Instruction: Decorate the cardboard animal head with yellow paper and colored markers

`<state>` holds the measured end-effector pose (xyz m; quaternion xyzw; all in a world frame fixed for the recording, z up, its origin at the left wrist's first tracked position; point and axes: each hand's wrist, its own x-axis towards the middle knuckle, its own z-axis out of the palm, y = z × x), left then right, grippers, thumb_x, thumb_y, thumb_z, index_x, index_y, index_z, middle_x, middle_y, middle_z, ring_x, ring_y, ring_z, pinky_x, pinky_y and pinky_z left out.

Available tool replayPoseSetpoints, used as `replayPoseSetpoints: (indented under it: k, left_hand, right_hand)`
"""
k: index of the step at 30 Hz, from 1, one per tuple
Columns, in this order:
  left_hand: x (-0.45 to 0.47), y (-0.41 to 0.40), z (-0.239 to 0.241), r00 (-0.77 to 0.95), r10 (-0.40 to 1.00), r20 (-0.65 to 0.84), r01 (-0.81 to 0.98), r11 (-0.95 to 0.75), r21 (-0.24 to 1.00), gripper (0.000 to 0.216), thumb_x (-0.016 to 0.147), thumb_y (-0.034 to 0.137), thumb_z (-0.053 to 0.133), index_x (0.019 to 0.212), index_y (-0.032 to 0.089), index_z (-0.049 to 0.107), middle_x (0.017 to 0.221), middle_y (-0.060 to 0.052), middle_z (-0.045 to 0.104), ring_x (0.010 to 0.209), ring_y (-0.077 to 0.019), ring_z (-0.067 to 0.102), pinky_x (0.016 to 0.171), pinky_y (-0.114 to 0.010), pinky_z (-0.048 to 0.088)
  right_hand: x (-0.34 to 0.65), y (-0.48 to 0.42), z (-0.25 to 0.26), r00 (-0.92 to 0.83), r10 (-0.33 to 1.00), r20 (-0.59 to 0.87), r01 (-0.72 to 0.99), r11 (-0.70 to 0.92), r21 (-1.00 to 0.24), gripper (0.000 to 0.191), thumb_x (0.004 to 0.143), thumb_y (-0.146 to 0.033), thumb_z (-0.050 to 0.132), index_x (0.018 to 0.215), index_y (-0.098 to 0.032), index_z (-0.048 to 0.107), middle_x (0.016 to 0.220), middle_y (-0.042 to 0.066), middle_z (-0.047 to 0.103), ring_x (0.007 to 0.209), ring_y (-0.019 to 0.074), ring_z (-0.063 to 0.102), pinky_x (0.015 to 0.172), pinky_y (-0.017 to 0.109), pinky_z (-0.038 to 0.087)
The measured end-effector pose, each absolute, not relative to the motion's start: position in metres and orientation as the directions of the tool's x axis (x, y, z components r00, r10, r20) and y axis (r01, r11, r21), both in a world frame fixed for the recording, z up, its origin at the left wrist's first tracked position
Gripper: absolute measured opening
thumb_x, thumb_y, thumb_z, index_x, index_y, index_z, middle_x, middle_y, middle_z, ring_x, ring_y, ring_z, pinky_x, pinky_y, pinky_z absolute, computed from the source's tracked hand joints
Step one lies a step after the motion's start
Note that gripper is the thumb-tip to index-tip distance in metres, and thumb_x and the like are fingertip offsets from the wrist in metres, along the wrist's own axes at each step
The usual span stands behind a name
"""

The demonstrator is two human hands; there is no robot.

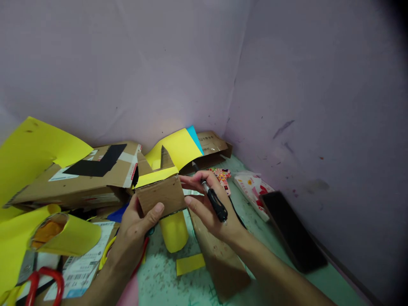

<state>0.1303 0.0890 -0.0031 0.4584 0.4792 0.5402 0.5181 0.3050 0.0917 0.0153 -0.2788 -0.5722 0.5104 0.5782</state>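
Observation:
My left hand (pixel 137 227) is closed on the left side of a small cardboard box (pixel 161 195), thumb across its front face. A yellow strip (pixel 156 176) runs along the box's top edge, and pointed cardboard pieces (pixel 165 158) stand up behind it. Below the box is a yellow paper tube (pixel 174 231); I cannot tell whether it is joined on. A black pen (pixel 216 205) with a clear barrel lies in my right hand (pixel 212 208), tip pointing up and away. The fingers of that hand reach to the box's right side.
Red-handled scissors (pixel 46 280) and a yellow tube (pixel 68 236) lie at left. Behind are a large cardboard box (pixel 105 182) with black paper (pixel 98 163) and yellow sheets (pixel 178 146). A cardboard strip (pixel 219 263), a white-red packet (pixel 253 189) and a dark phone-like slab (pixel 293 231) lie right.

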Motion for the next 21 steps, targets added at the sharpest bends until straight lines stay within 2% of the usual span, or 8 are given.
replayPoseSetpoints:
  k: [3,7,14,21]
  left_hand:
    - [0.135,0.09,0.006,-0.045,0.999,-0.028,-0.126,0.022,0.992,0.065,0.07,0.04,0.075,0.127,0.024,0.049,0.114,-0.005,0.067,0.107,-0.0267,0.06,0.083,-0.031,0.049]
    - [0.138,0.091,0.016,-0.027,0.999,-0.038,-0.087,0.036,0.996,0.061,0.07,0.038,0.075,0.124,0.025,0.05,0.116,-0.004,0.067,0.11,-0.0261,0.059,0.086,-0.032,0.048]
    - [0.141,0.093,0.017,-0.071,0.997,-0.034,0.046,0.037,0.998,0.057,0.065,0.044,0.077,0.112,0.023,0.054,0.111,-0.005,0.068,0.105,-0.0277,0.06,0.085,-0.035,0.048]
    - [0.141,0.095,0.016,-0.084,0.996,-0.012,0.123,0.022,0.992,0.058,0.061,0.049,0.076,0.107,0.022,0.054,0.106,-0.007,0.069,0.103,-0.0312,0.061,0.083,-0.038,0.049]
  right_hand:
    - [0.306,0.092,0.015,-0.167,0.92,0.354,-0.273,0.302,-0.913,0.023,0.084,-0.022,0.058,0.098,-0.026,0.04,0.12,0.009,0.06,0.112,0.0228,0.058,0.089,0.045,0.051]
    - [0.308,0.094,0.015,-0.145,0.918,0.369,-0.266,0.323,-0.908,0.022,0.083,-0.022,0.058,0.097,-0.026,0.042,0.116,0.007,0.062,0.108,0.0212,0.061,0.087,0.041,0.052]
    - [0.314,0.095,0.021,-0.071,0.931,0.357,-0.123,0.347,-0.93,0.012,0.085,-0.021,0.055,0.092,-0.024,0.046,0.105,0.005,0.067,0.105,0.0197,0.062,0.09,0.039,0.049]
    - [0.314,0.096,0.022,-0.058,0.938,0.342,-0.153,0.33,-0.931,0.011,0.084,-0.022,0.057,0.09,-0.024,0.047,0.101,0.004,0.067,0.097,0.0202,0.065,0.083,0.039,0.052]
